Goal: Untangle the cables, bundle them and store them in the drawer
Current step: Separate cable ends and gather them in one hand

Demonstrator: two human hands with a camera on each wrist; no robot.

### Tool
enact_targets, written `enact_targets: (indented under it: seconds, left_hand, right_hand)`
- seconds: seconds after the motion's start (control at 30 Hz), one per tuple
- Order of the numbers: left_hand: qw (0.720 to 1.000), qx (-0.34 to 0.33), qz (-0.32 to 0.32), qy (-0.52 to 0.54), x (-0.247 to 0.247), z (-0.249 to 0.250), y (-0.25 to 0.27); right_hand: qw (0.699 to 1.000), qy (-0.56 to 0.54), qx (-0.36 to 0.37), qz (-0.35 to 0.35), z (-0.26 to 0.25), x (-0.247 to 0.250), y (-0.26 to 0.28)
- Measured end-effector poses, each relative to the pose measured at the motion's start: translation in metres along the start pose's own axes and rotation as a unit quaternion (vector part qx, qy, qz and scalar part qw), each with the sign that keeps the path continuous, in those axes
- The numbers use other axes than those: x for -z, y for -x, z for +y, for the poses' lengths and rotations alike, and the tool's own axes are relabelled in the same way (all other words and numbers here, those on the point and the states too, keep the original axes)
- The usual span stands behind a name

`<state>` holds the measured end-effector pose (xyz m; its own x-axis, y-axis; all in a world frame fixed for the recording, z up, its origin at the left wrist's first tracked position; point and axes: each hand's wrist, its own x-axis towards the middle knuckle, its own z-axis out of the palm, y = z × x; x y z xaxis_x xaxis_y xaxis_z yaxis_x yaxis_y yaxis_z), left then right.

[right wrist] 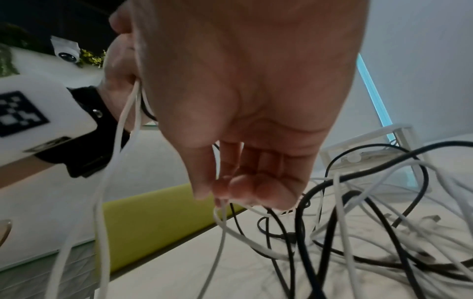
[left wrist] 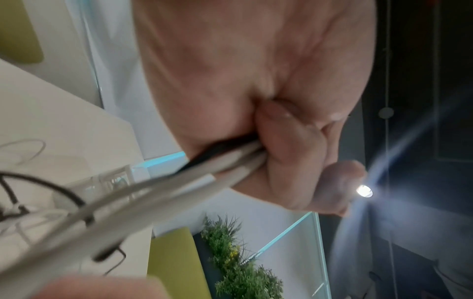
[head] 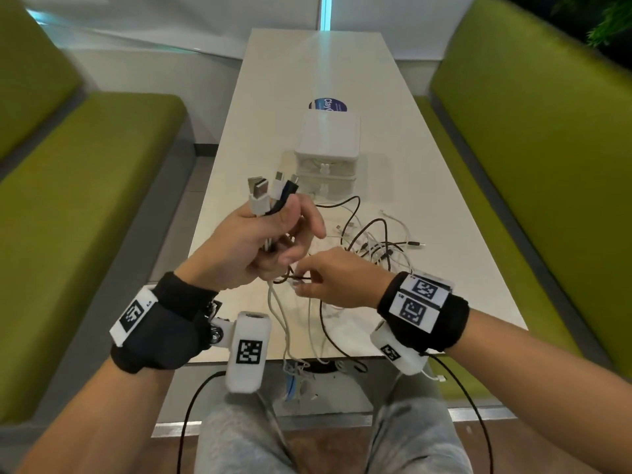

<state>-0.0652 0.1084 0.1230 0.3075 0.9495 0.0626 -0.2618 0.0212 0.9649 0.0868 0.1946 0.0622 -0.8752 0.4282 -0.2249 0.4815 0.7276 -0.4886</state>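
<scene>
Several plugs gathered, tangle still on the worktop

Several cable ends (head: pixel 273 191), white and black, stand up from the left hand (head: pixel 260 244), whose fingers curl tightly round them. At its 4 o'clock the right hand (head: pixel 333 280) pinches a thin strand. Loose cables (head: pixel 372 244) sprawl on the worktop (head: pixel 444 200), with the white drawer unit (head: pixel 327 150) at their 12 o'clock

**Count of things in view**

Two hands: left hand (head: pixel 260 241), right hand (head: pixel 337 280). Above the left grip, four plug ends (head: pixel 272 191) fan out. One drawer unit (head: pixel 326 155), two drawers. The loose cables (head: pixel 371 246) are too tangled to count.
</scene>
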Motion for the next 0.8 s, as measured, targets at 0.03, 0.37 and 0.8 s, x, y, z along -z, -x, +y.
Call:
enact_targets:
  seconds: [0.03,0.37,0.8]
  left_hand:
    - [1.0,0.001,0.01,-0.007,0.004,0.003,0.003]
    - [0.999,0.008,0.021,-0.033,0.014,0.014,0.017]
    - [0.998,-0.021,0.055,-0.026,0.025,0.024,0.022]
  right_hand:
    - [1.0,0.003,-0.001,-0.01,0.001,0.0,0.0]
    - [0.971,-0.133,0.009,-0.199,0.007,-0.004,0.027]
    - [0.904,-0.422,0.045,-0.042,0.027,0.005,0.041]
